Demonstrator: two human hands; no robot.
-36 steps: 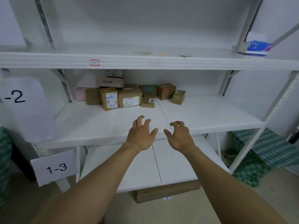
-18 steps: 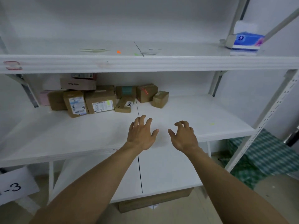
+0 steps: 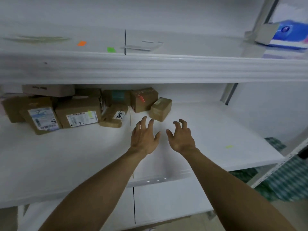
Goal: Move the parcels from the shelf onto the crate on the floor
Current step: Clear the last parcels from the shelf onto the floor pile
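Observation:
Several brown cardboard parcels sit at the back of the white middle shelf (image 3: 66, 147). The nearest is a small box (image 3: 160, 108) at the right end of the row, beside a larger box with red marks (image 3: 144, 99). Further left lie a flat parcel (image 3: 113, 116) and two boxes with white labels (image 3: 80, 114) (image 3: 41, 117). My left hand (image 3: 144, 135) and my right hand (image 3: 180, 136) are stretched out over the shelf, fingers spread and empty, just short of the small box. The crate is out of view.
The upper shelf (image 3: 150, 69) overhangs the parcels; a blue-and-white pack (image 3: 286, 35) lies on it at right. A lower shelf (image 3: 166, 202) sits below. A white upright post (image 3: 280, 165) stands at right, with green checked cloth (image 3: 286, 179) behind it.
Both hands have reached further in over the shelf toward the small right-hand box. The view has come closer and shifted right, so the parcels lie further left.

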